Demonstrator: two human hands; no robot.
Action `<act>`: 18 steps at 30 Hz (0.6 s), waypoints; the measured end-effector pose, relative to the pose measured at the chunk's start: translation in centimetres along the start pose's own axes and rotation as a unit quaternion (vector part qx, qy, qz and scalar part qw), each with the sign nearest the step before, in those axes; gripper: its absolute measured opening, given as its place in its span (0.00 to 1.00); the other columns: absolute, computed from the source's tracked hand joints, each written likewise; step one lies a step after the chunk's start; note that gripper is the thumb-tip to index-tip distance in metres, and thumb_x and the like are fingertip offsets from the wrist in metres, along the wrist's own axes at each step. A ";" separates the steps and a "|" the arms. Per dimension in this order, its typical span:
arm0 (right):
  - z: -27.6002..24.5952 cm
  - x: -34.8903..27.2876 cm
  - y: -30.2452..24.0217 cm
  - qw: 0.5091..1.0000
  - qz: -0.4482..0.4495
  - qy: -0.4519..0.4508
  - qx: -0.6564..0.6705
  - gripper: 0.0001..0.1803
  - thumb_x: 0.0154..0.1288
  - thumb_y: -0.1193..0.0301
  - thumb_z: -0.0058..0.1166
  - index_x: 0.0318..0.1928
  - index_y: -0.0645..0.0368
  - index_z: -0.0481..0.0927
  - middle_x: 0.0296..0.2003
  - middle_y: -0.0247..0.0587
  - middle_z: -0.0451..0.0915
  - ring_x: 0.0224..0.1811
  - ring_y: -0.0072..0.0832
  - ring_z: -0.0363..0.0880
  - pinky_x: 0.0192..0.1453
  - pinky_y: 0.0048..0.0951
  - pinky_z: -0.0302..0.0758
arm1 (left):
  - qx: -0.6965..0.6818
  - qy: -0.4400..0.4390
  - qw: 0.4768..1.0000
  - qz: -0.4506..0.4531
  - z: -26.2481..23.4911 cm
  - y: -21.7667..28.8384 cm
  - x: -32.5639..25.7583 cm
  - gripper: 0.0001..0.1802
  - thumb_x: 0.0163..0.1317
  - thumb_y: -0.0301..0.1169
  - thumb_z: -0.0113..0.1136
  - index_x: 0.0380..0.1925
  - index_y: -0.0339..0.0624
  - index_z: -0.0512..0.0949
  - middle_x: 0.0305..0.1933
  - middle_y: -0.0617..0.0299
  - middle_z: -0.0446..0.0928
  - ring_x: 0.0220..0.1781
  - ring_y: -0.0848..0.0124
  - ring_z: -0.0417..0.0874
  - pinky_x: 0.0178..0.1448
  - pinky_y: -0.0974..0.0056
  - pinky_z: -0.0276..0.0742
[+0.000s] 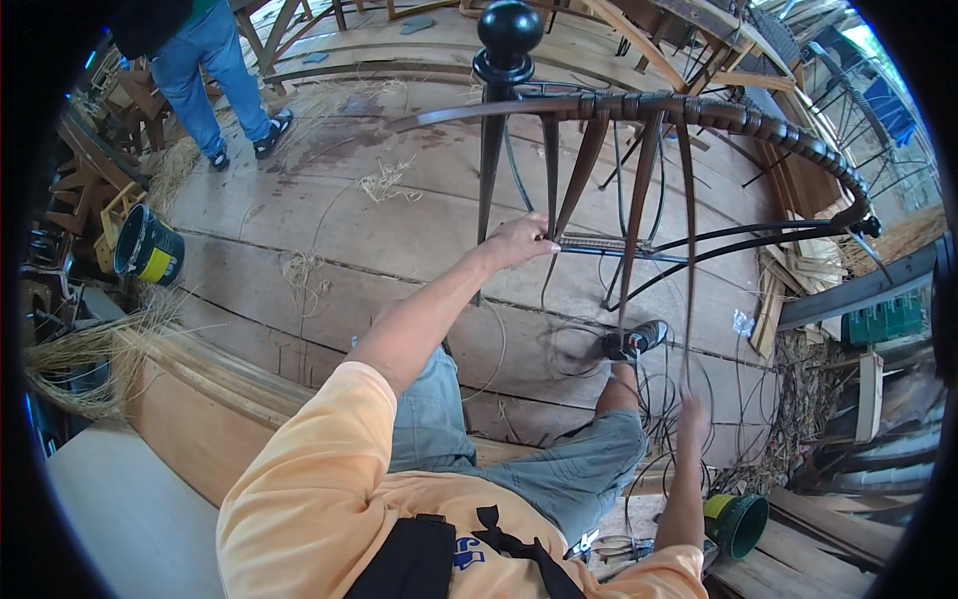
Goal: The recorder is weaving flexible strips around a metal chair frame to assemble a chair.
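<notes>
On my feed the rail [604, 243] runs toward 3 o'clock from my left hand [519, 243], its fingers curled at the near end; whether pinching, I can't tell. My blurred right hand [693, 424], fingers unreadable, is nearer the strip [691, 250], upright at its 12 o'clock.

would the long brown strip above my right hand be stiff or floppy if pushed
The brown strip will probably flex, being long, narrow and gently curved. It looks light, given how slender it is. It may feel tauter if the right hand, blurred just below, holds its end.
</notes>
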State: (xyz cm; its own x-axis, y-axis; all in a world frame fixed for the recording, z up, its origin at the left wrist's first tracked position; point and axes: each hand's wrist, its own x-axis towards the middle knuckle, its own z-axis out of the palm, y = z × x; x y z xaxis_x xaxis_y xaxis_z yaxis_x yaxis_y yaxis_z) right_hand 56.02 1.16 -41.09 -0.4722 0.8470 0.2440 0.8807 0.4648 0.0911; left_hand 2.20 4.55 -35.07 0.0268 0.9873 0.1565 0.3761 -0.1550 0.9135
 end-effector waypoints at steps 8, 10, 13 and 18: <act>2.0 -9.4 7.7 0.921 0.048 -0.365 -0.125 0.12 0.61 0.66 0.42 0.34 0.58 0.79 0.32 0.50 0.78 0.38 0.46 0.77 0.37 0.45 0.73 | 0.002 -0.034 0.999 -0.026 1.3 0.3 1.9 0.15 0.50 0.37 0.62 0.33 0.38 0.77 0.41 0.57 0.73 0.45 0.65 0.74 0.51 0.65 0.68; -1.1 2.1 0.1 0.968 0.156 -0.171 0.098 0.14 0.63 0.65 0.41 0.34 0.62 0.76 0.29 0.55 0.76 0.33 0.54 0.74 0.38 0.48 0.70 | -0.006 -0.018 0.998 -0.051 -0.5 2.4 -0.1 0.14 0.49 0.36 0.63 0.33 0.38 0.77 0.41 0.57 0.73 0.46 0.66 0.73 0.52 0.65 0.68; -10.1 16.2 -10.9 0.963 0.093 0.058 0.248 0.15 0.65 0.64 0.41 0.45 0.59 0.73 0.39 0.53 0.75 0.43 0.51 0.72 0.46 0.43 0.68 | -0.049 -0.008 0.998 -0.035 -0.8 1.9 -0.5 0.13 0.49 0.34 0.63 0.33 0.39 0.78 0.39 0.57 0.73 0.46 0.66 0.74 0.52 0.66 0.67; -25.7 27.2 -23.9 0.844 -0.038 0.212 0.491 0.16 0.65 0.62 0.44 0.48 0.58 0.72 0.44 0.46 0.75 0.48 0.32 0.72 0.53 0.29 0.65 | 0.025 -0.056 0.996 -0.063 -1.6 3.8 -0.7 0.13 0.50 0.35 0.61 0.33 0.39 0.77 0.39 0.57 0.73 0.45 0.66 0.74 0.52 0.66 0.67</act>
State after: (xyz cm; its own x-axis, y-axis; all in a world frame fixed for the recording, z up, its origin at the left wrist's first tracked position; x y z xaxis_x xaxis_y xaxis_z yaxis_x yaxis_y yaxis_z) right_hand 23.05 6.49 -11.85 -0.2873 0.7339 0.6155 0.2955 0.6792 -0.6718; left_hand 2.12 3.20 -31.13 0.0779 0.9970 -0.0032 0.4279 -0.0305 0.9033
